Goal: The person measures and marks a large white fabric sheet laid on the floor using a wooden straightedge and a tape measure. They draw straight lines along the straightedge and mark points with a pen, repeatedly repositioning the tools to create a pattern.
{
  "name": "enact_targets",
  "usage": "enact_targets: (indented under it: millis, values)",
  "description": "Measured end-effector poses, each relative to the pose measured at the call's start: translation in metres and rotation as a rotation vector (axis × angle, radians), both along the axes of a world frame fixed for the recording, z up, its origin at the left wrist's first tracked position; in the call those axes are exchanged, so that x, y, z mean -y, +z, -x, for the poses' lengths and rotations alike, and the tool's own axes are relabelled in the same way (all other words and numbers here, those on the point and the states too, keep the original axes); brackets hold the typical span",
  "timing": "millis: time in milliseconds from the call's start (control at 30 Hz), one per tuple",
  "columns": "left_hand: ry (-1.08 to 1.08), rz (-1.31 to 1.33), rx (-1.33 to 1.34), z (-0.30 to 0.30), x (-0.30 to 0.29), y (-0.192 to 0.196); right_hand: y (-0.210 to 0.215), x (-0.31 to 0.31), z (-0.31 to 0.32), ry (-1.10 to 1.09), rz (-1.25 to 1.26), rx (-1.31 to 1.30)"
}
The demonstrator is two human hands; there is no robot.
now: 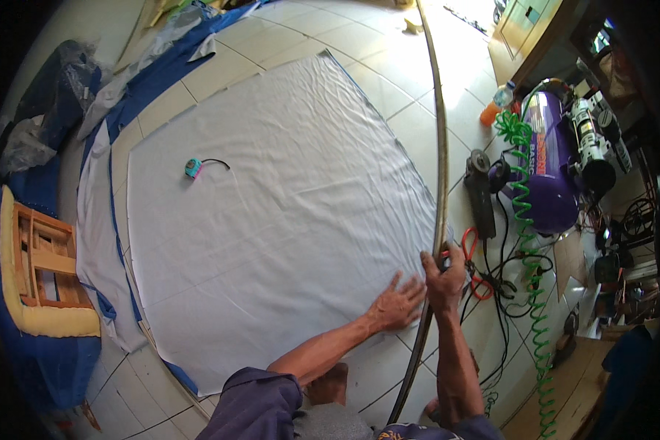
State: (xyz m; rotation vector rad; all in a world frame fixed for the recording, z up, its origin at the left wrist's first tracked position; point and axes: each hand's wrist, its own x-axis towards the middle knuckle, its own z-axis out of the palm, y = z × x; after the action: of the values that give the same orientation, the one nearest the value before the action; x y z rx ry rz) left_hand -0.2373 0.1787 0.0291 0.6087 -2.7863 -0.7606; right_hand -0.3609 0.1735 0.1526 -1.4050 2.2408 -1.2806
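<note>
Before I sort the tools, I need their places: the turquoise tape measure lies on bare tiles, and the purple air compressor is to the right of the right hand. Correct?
Only the place of the turquoise tape measure is wrong: the head view shows it on the white fabric sheet. The purple air compressor is indeed to the right of the right hand.

Right side: purple compressor tank, white-and-black machine unit just beside it. Green coiled hose bunches near the tank, then trails toward the lower edge. Bottle with orange contents near the tank. Black power tool on tiled floor; black cables tangled nearby. Left side: wooden frame edged with yellow foam; crumpled clear plastic beyond.
</note>
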Motion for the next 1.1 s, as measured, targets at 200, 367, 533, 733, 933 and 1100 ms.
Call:
enact_targets:
  millis: [200,367,533,733,933,1100]
  values:
    - [0.385,0.02,-0.259,-0.057,-0.007,-0.014,-0.032,-0.022,-0.038,0.176,-0.008,-0.08]
    - [0.787,0.206,-0.252,-0.14,0.077,-0.022,-0.069,-0.065,-0.077,0.287,-0.124,-0.127]
    - [0.931,0.267,-0.148,-0.18,0.177,-0.019,-0.095,-0.09,-0.094,0.42,-0.26,-0.181]
    - [0.964,0.12,0.058,-0.183,0.249,-0.014,-0.105,-0.091,-0.094,0.474,-0.278,-0.259]
    - [0.941,0.132,0.173,-0.177,0.253,-0.016,-0.103,-0.092,-0.094,0.467,-0.249,-0.305]
    - [0.934,0.14,0.211,-0.175,0.249,-0.015,-0.108,-0.091,-0.093,0.459,-0.205,-0.306]
